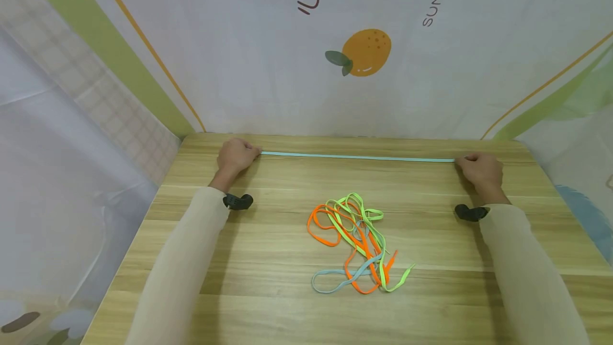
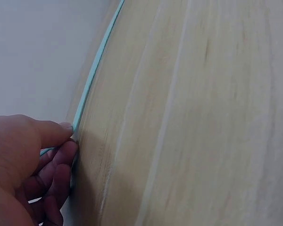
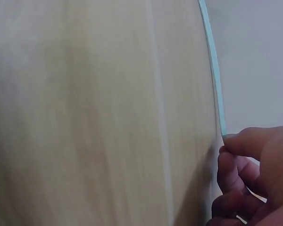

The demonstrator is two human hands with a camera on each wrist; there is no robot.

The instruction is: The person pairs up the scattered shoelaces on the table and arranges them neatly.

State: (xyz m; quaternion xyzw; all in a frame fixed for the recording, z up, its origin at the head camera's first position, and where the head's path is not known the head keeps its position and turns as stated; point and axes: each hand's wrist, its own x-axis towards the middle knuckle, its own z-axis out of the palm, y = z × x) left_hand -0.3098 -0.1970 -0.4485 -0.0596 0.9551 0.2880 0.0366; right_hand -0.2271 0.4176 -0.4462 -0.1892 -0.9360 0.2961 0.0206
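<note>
A light turquoise shoelace (image 1: 356,157) runs straight across the far part of the wooden table (image 1: 268,260). My left hand (image 1: 236,154) pinches its left end between thumb and fingers; a bit of lace shows behind the thumb in the left wrist view. At the other end, my right hand (image 1: 481,169) pinches the lace between thumb and forefinger (image 3: 228,160). Nearer the middle of the table lies a loose tangle of flat shoelaces: orange (image 1: 325,243), yellow-green (image 1: 381,241) and grey-blue (image 1: 330,290). Neither hand touches the tangle.
A white printed cloth (image 1: 268,68) hangs right behind the table's far edge, with more cloth at the left and right sides. Black wrist straps (image 1: 238,202) sit on both forearms.
</note>
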